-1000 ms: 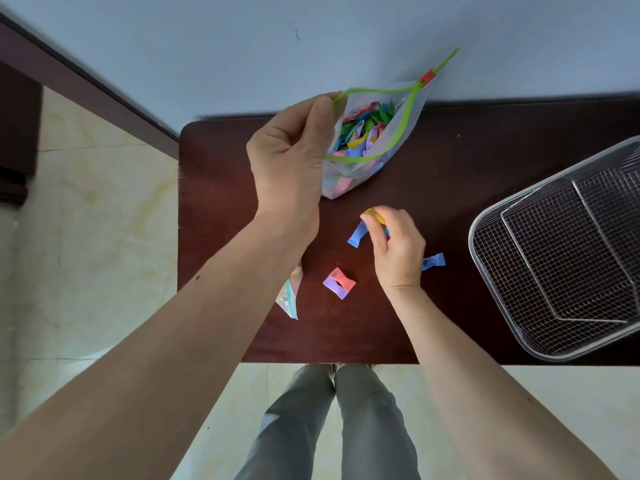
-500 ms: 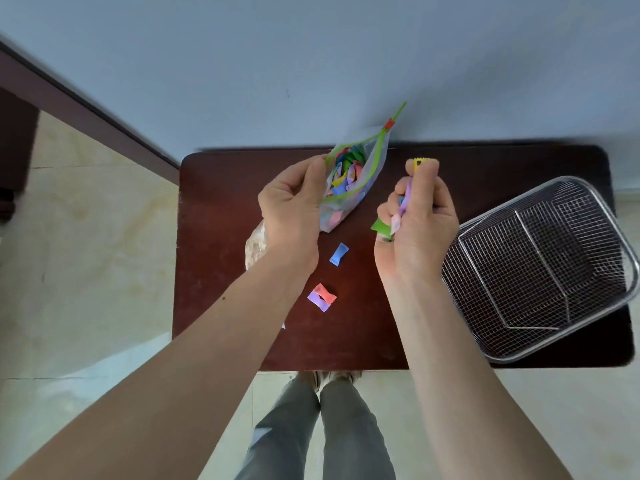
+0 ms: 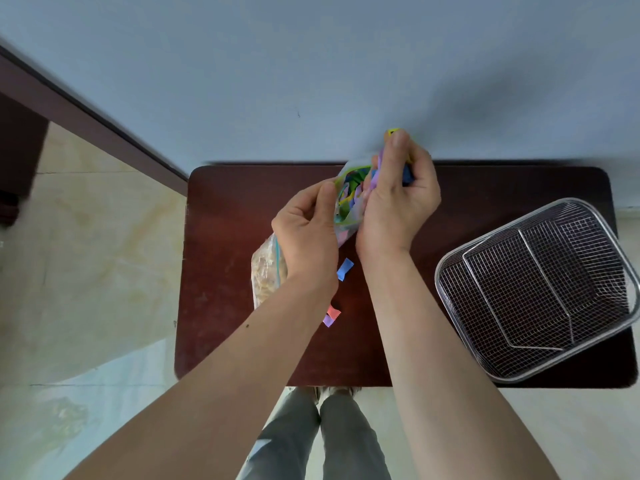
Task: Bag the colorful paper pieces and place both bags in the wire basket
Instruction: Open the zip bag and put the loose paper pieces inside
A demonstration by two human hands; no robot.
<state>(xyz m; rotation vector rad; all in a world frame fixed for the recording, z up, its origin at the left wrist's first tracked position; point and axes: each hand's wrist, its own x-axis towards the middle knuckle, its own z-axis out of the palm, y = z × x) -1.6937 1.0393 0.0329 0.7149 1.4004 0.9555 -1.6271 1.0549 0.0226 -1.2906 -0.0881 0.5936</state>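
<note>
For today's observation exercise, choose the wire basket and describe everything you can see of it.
The wire basket looks like shiny silver metal: fine square mesh framed by a thicker rim with rounded corners. Its walls slope down to a smaller flat floor. It sits upright but turned at an angle on the right end of the dark brown table, its near corner reaching past the table's front edge. It holds nothing, and neither hand touches it.

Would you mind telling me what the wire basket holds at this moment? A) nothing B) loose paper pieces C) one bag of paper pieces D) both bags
A: the wire basket shows only bare mesh, while the bag of colorful pieces is in the left hand and the other bag lies on the table.
</note>
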